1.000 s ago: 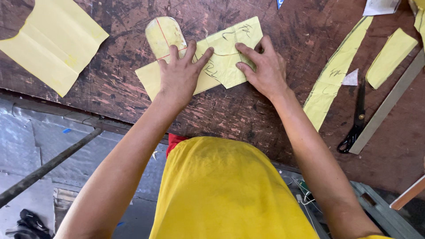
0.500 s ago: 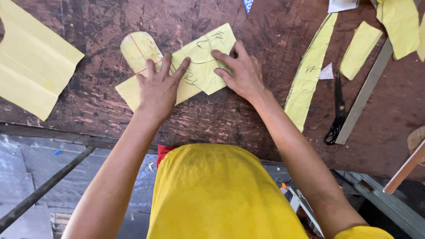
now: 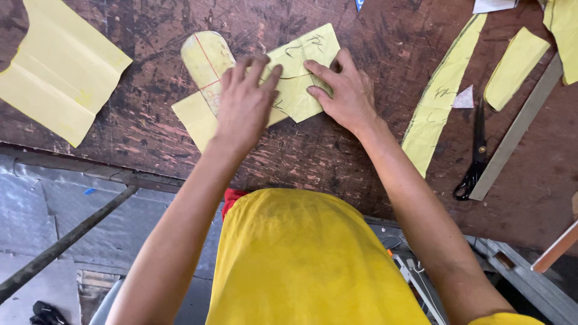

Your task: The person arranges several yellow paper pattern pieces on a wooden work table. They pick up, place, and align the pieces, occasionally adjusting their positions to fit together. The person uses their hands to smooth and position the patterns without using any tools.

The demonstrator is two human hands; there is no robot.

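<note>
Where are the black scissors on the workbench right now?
In the head view, the black scissors lie on the right of the dark wooden table, beyond the right hand, between a long yellow paper strip and a grey metal ruler.

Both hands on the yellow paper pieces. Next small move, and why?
Probably press the left hand flat and smooth toward the rounded template. Its fingers look slightly raised over the folded yellow sheet, while the right hand pins the sheet's right side, so that side appears anchored.

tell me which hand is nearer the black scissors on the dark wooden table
Right. The right hand lies flat on yellow paper, closer to the black scissors; the left hand is farther away, beyond it.
</note>
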